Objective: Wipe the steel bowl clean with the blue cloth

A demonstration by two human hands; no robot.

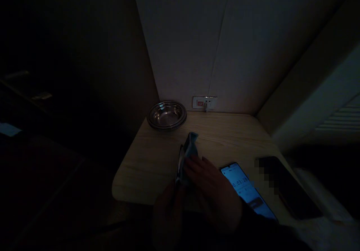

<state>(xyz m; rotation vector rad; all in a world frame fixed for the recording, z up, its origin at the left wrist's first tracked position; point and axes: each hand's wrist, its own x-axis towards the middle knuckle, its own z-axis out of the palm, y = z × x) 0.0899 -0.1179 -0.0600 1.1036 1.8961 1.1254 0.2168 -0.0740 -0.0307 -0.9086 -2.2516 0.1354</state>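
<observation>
In the dim light, my left hand (168,206) grips the lower edge of a thin metal plate (179,164) held upright and seen nearly edge-on. My right hand (206,181) presses a blue cloth (191,143) against the plate's right side, its fingers over the cloth. A corner of the cloth sticks up above the plate. Behind them, at the table's back left corner, rests a stack of shiny steel bowls (167,116). The lower part of the plate is hidden by my hands and the dark.
A lit phone with a running timer (239,181) lies on the pale wooden table (135,168), right of my hands. Further right is a dark flat object (289,187), partly blurred out. A socket with a red switch (204,102) is on the wall behind the table.
</observation>
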